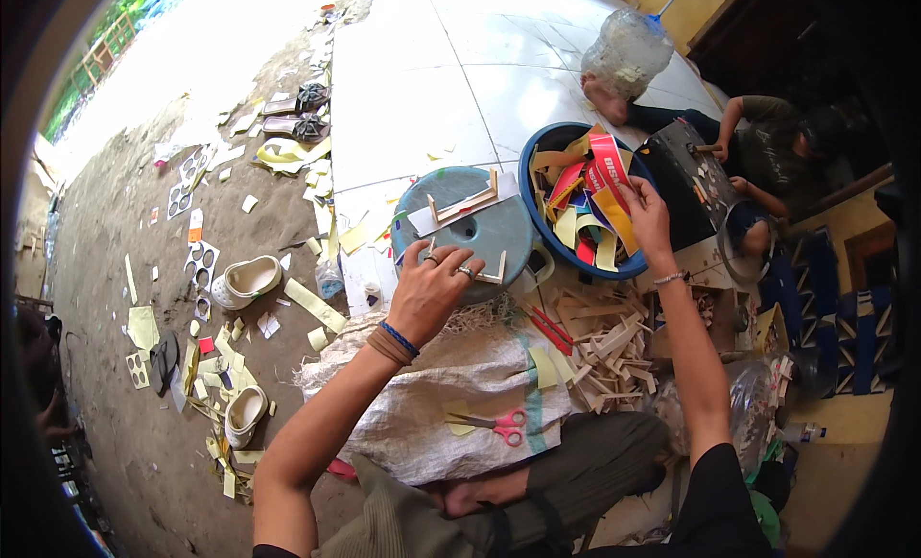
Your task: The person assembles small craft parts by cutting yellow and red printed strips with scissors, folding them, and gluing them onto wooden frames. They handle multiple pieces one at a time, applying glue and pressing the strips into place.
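Observation:
My left hand (436, 287), wearing rings, is bent over a small wooden frame piece (497, 270) on a round grey-blue plastic surface (467, 179). Its fingers are closed about the frame, and the hand covers the frame's middle. Just beyond lies another thin wooden frame (462, 209) with upright ends, on a white paper strip (422, 220). Over at the right, my right hand (645, 211) pinches a red printed card strip (604, 166) at the blue tub (530, 179). Yellow, red and blue card scraps fill the tub.
Near my lap, pink-handled scissors (508, 427) rest on a white woven sack (413, 414). Wooden sticks (614, 352) are heaped at the right beside red-handled pliers (550, 330). Another person (767, 141) works beyond a black box (683, 189). Clogs (251, 282) and paper scraps litter the left ground.

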`<state>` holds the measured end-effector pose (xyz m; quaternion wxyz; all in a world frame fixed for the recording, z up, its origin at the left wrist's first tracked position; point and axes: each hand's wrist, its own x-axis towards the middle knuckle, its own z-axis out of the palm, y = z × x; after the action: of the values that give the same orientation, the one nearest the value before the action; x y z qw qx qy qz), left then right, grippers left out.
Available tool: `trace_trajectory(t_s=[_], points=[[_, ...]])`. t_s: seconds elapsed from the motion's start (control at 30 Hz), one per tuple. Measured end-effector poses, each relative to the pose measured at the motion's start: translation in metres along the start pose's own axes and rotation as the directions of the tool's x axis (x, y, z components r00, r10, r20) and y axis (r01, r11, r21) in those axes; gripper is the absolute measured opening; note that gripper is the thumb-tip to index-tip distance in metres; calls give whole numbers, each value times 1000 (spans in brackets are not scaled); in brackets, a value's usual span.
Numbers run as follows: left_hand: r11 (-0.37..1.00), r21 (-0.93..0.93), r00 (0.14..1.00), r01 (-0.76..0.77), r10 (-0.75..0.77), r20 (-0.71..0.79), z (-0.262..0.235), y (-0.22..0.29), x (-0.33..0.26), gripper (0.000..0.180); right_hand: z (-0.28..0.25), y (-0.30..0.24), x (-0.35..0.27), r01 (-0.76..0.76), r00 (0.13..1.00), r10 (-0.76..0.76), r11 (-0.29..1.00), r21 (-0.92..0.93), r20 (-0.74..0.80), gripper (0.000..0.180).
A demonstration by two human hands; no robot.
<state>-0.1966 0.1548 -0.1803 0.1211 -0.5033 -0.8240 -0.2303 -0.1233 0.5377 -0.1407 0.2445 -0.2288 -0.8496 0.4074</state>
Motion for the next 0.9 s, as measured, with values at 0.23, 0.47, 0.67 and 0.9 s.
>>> trace_trajectory(t_s=[0.23, 0.47, 0.67, 0.9], points=[[842, -519, 980, 148, -197, -40, -41, 53, -5, 36, 6, -101, -142, -172, 964, 59, 881, 440, 257, 27], [-112, -942, 853, 317, -400, 335, -106, 99, -46, 33, 29, -142, -264, -157, 768, -167, 887, 434, 618, 30], [-96, -932, 750, 349, -567, 340, -158, 102, -80, 53, 33, -76, -308, -6, 667, 9, 1000, -6, 745, 27], [-152, -936, 598, 317, -734, 322, -172, 84, -99, 64, 50, -13, -372, 253, 784, 44, 888, -383, 619, 31]])
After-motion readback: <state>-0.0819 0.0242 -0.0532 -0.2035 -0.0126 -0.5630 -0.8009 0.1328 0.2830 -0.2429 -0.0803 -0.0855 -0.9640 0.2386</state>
